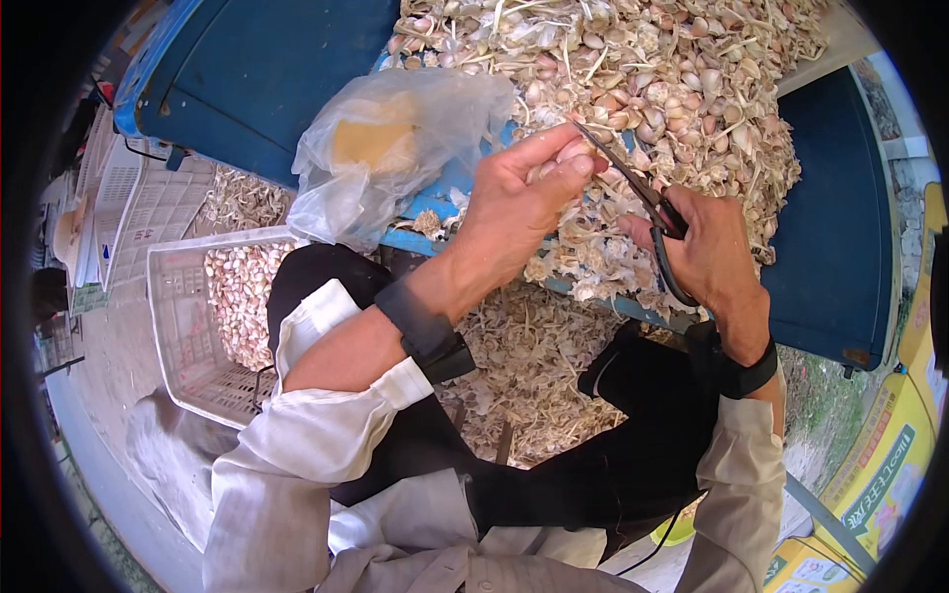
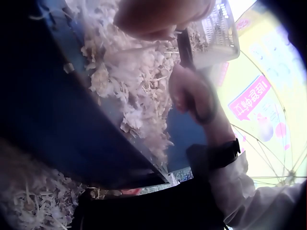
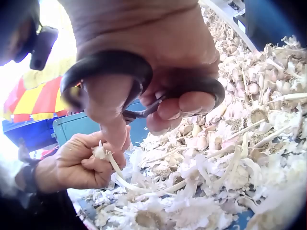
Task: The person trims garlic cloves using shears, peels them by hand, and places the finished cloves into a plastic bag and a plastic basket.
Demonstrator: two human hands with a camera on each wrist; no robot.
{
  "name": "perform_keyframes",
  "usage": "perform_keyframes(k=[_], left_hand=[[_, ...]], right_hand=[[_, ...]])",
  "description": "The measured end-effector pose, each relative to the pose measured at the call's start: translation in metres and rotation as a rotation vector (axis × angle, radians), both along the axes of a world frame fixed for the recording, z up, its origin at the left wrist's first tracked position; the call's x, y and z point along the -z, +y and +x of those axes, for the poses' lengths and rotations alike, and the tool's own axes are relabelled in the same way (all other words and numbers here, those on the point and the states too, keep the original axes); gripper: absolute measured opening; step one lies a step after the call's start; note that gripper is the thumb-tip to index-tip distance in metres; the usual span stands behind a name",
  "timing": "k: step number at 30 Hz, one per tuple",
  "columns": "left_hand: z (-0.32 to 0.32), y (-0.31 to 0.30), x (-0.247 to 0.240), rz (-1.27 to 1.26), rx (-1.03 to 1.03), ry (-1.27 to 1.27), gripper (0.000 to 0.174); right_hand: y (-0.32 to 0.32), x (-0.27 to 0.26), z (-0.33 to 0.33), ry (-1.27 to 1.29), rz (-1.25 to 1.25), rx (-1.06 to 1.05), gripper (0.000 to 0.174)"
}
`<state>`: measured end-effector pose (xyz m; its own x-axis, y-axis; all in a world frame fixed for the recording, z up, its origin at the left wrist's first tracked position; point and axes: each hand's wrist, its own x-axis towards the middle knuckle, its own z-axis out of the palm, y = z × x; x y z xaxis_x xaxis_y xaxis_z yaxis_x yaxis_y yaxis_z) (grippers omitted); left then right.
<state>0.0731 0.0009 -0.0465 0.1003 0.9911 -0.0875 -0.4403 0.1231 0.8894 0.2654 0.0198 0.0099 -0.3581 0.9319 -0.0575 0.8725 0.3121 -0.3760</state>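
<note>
My left hand (image 1: pixel 519 198) pinches a small piece of garlic (image 1: pixel 573 150) between thumb and fingers, over the near edge of a heap of garlic (image 1: pixel 652 94). In the right wrist view a pale stem (image 3: pixel 117 170) hangs from that garlic (image 3: pixel 100 153). My right hand (image 1: pixel 720 252) grips black-handled scissors (image 1: pixel 630 176), thumb and fingers through the loops. Their blades point at the left fingertips, right beside the garlic. Papery skins (image 3: pixel 192 206) and cut stems lie below both hands. Seen from the left wrist, the right hand (image 2: pixel 189 91) is blurred.
A clear plastic bag (image 1: pixel 346 188) with something yellowish lies on the blue table (image 1: pixel 425 240), left of the heap. On the ground at left stands a white crate (image 1: pixel 183 306) holding garlic cloves (image 1: pixel 237 296). Skins and stems (image 1: pixel 524 366) cover the floor between the knees.
</note>
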Motion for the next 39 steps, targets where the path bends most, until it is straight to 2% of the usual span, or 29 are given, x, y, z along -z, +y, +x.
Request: perform_keyframes(k=[3,4,7,9,10,13,14,18,21,23,24,27,28,32,39], left_hand=[[-0.007,0.001,-0.001,-0.037,0.042,-0.089,0.038],[-0.008,0.001,-0.002,-0.052,0.063,-0.154,0.036],[-0.012,-0.002,-0.008,-0.145,0.096,-0.353,0.027],[-0.011,-0.004,-0.015,-0.272,0.093,-0.489,0.019],[-0.01,-0.004,-0.013,-0.276,0.103,-0.477,0.022],[-0.01,-0.002,-0.006,-0.324,0.105,-0.419,0.033],[-0.01,0.0,-0.005,-0.358,0.095,-0.396,0.035],[-0.012,0.008,-0.001,-0.355,0.093,-0.192,0.038],[-0.005,0.011,-0.009,-0.206,0.086,0.039,0.037],[-0.002,0.011,-0.01,-0.165,0.179,0.125,0.036],[-0.001,0.01,-0.011,-0.146,0.227,0.172,0.036],[-0.005,0.005,-0.008,-0.182,0.209,-0.069,0.031],[-0.008,0.003,-0.012,-0.183,0.187,-0.123,0.029],[-0.012,0.003,-0.014,-0.152,0.057,-0.195,0.031],[-0.003,-0.001,-0.013,-0.07,0.037,-0.229,0.037]], right_hand=[[0.003,0.014,0.001,0.048,0.059,-0.008,0.039],[0.008,0.017,0.001,0.073,0.077,-0.019,0.036],[0.046,0.021,0.0,0.368,0.078,0.158,0.038],[0.076,0.029,-0.004,0.439,0.105,0.132,0.031],[0.088,0.035,-0.006,0.478,0.118,0.121,0.028],[0.103,0.058,-0.02,0.074,0.313,0.018,0.021],[0.1,0.063,-0.02,-0.046,0.285,0.034,0.024],[0.094,0.05,-0.013,-0.009,0.285,0.049,0.018],[0.057,-0.004,-0.022,0.367,0.009,0.017,0.017],[0.044,0.001,-0.023,0.381,0.11,-0.188,0.02],[0.034,-0.008,-0.03,0.309,0.159,-0.278,0.026],[0.029,0.007,-0.015,0.644,0.01,-0.128,0.031],[0.025,0.0,-0.011,0.626,-0.019,-0.02,0.039],[0.004,-0.017,-0.008,0.223,0.041,0.015,0.052],[-0.003,-0.009,-0.016,0.063,0.074,0.019,0.049]])
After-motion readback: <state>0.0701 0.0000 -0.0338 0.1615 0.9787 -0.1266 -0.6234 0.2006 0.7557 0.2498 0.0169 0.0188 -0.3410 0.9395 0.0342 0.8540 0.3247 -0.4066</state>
